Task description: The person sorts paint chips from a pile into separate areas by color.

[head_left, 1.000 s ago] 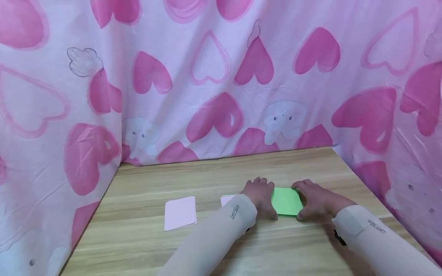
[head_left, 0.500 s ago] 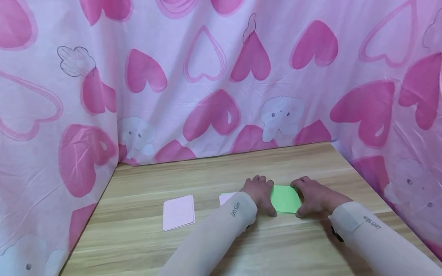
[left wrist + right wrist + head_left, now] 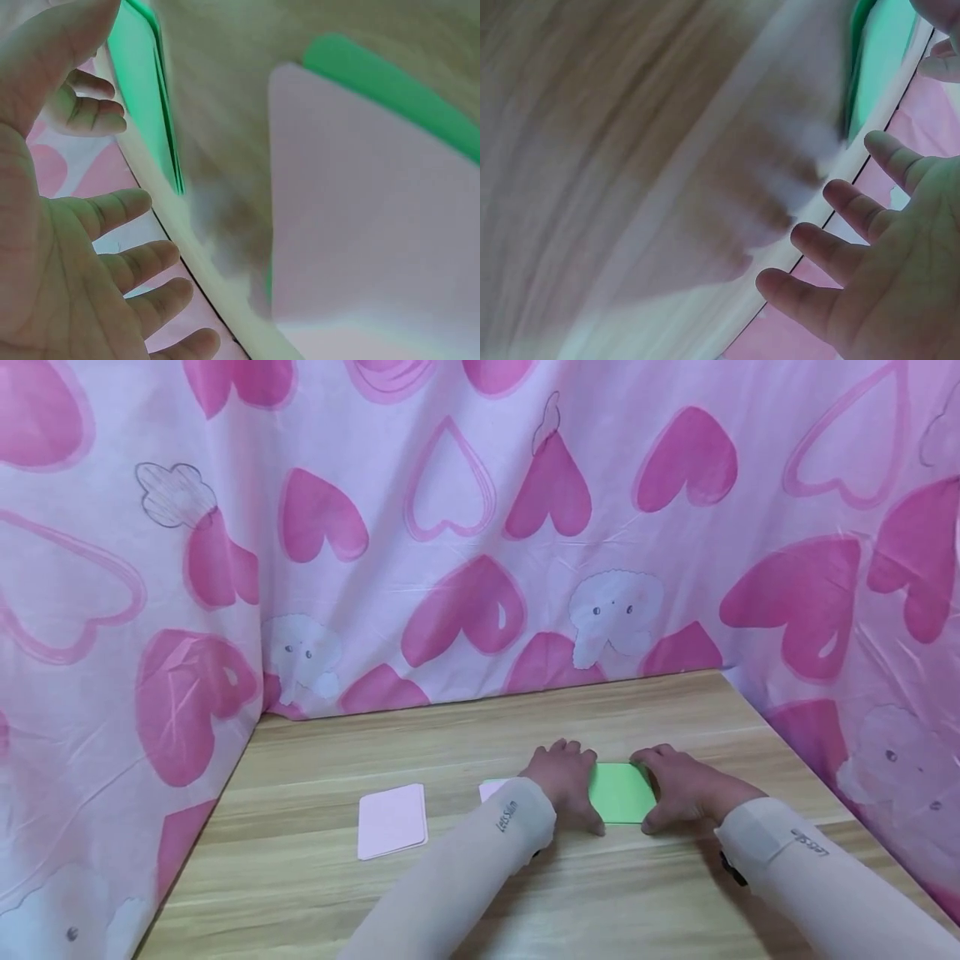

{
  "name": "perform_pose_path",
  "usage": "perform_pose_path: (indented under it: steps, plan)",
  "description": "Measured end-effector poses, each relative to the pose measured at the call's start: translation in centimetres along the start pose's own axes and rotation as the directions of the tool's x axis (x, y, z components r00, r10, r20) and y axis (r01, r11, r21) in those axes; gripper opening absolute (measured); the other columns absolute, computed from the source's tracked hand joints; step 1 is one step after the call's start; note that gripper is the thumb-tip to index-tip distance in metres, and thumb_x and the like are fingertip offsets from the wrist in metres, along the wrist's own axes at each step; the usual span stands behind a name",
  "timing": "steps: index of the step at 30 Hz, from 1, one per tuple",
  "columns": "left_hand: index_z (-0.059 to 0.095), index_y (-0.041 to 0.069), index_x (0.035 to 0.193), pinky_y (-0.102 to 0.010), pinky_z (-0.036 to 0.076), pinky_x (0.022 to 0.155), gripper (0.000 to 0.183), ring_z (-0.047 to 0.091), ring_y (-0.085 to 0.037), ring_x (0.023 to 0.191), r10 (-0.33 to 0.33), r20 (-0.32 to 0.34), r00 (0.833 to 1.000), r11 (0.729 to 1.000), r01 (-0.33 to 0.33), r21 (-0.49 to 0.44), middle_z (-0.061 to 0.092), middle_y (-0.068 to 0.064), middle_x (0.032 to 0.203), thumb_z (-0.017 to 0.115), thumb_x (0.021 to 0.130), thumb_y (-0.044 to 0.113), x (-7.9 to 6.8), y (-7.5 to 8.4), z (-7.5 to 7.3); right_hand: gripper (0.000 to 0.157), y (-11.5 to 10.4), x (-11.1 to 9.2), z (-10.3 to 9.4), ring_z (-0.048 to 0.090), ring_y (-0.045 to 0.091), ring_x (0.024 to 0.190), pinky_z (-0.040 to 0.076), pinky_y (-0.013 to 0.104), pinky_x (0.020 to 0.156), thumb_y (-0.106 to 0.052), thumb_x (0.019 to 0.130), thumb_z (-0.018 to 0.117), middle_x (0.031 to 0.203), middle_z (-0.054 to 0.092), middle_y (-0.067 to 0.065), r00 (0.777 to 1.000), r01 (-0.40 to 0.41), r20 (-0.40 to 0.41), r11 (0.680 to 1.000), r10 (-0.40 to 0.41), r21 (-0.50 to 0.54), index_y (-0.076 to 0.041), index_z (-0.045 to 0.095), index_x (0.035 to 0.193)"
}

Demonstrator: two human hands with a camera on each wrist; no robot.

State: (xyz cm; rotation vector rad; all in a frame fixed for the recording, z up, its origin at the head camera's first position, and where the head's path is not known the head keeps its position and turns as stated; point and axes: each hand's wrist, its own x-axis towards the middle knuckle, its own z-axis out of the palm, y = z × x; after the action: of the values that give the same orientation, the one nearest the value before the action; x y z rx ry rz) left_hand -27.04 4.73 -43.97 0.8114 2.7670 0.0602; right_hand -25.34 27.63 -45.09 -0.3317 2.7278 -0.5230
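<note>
Between both hands lies a small stack of light green cards (image 3: pixel 621 793) with rounded corners. My left hand (image 3: pixel 561 777) spans its left end, thumb at the near corner and index finger at the far one. Across from it, my right hand (image 3: pixel 686 785) holds the right end the same way. The other fingers of each hand spread outward, as both wrist views show. Seen edge-on in the left wrist view, the green stack (image 3: pixel 146 82) shows thin gaps between its layers. A pink card (image 3: pixel 360 210) lies beside the left hand, over a green card (image 3: pixel 337 52).
Further left on the wood-grain table (image 3: pixel 300 893) lies a small stack of pink cards (image 3: pixel 392 822), edges slightly offset. The left sleeve (image 3: pixel 480 860) hides most of the middle pink card. A pink heart-print curtain (image 3: pixel 465 610) encloses the back and both sides.
Both hands stay at the ends of the green stack, which keeps its place. The layers along its near edge look slightly more even. The head view shifts a little.
</note>
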Motion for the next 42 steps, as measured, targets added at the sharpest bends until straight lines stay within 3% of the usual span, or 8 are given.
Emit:
perform_pose_path:
  steps: [10, 15, 21, 27, 35, 42]
  plan:
    - [0.045, 0.027, 0.157, -0.048, 0.039, 0.122, 0.106, 0.040, -0.023, 0.153, -0.028, -0.003, 1.000, 1.000, 0.028, 0.007, 0.048, 0.002, 0.160, 0.089, 0.070, 0.069, -1.9, -1.9, -1.3, 0.112, -3.0, 0.7, 0.0, 0.055, 0.040, 0.123, 0.053, 0.065, 0.099, -0.039, 0.059, 0.102, 0.150, 0.047, 0.021, 0.998, 0.059, -0.029, 0.998, -0.060, -0.010, -0.010, 0.047, 0.153]
    - [0.043, 0.026, 0.160, -0.048, 0.037, 0.124, 0.107, 0.035, -0.022, 0.156, -0.053, -0.008, 0.999, 0.999, 0.052, -0.008, 0.044, 0.001, 0.164, 0.087, 0.072, 0.068, -3.3, -4.1, -1.6, 0.109, -5.4, 1.5, 0.5, 0.051, 0.042, 0.132, 0.054, 0.064, 0.099, -0.038, 0.062, 0.100, 0.153, 0.046, 0.018, 0.991, 0.129, -0.034, 0.992, -0.129, -0.016, -0.011, 0.047, 0.153]
    - [0.045, 0.024, 0.158, -0.052, 0.037, 0.123, 0.106, 0.035, -0.024, 0.156, -0.088, -0.030, 0.996, 0.995, 0.086, -0.057, 0.045, 0.000, 0.163, 0.090, 0.071, 0.065, -5.4, -7.1, -1.5, 0.108, -8.2, 2.6, 1.2, 0.047, 0.042, 0.141, 0.052, 0.062, 0.104, -0.040, 0.064, 0.098, 0.156, 0.045, 0.015, 0.984, 0.179, -0.016, 0.984, -0.179, -0.023, -0.011, 0.046, 0.154]
    - [0.048, 0.020, 0.156, -0.054, 0.038, 0.122, 0.104, 0.039, -0.025, 0.153, -0.119, -0.033, 0.992, 0.989, 0.116, -0.090, 0.049, -0.003, 0.160, 0.092, 0.071, 0.061, -7.3, -9.0, -1.3, 0.107, -10.7, 3.6, 1.5, 0.046, 0.041, 0.143, 0.049, 0.063, 0.109, -0.039, 0.064, 0.099, 0.156, 0.046, 0.014, 0.977, 0.213, 0.010, 0.977, -0.212, -0.031, -0.012, 0.047, 0.154]
    - [0.052, 0.019, 0.153, -0.058, 0.038, 0.122, 0.103, 0.040, -0.026, 0.152, -0.167, -0.016, 0.986, 0.978, 0.164, -0.125, 0.051, -0.005, 0.159, 0.095, 0.068, 0.059, -9.0, -10.4, -0.4, 0.106, -12.6, 4.5, 2.7, 0.049, 0.033, 0.136, 0.053, 0.057, 0.105, -0.041, 0.062, 0.099, 0.152, 0.049, 0.007, 0.976, 0.214, 0.033, 0.977, -0.213, -0.026, -0.015, 0.049, 0.152]
    - [0.056, 0.017, 0.147, -0.050, 0.047, 0.112, 0.104, 0.053, -0.022, 0.132, -0.171, -0.007, 0.985, 0.982, 0.170, -0.080, 0.060, -0.002, 0.138, 0.093, 0.063, 0.066, -9.8, -11.4, 0.9, 0.100, -13.6, 5.2, 4.1, 0.052, 0.023, 0.123, 0.054, 0.047, 0.101, -0.038, 0.059, 0.101, 0.142, 0.054, 0.001, 0.981, 0.190, 0.052, 0.980, -0.188, -0.051, -0.018, 0.055, 0.145]
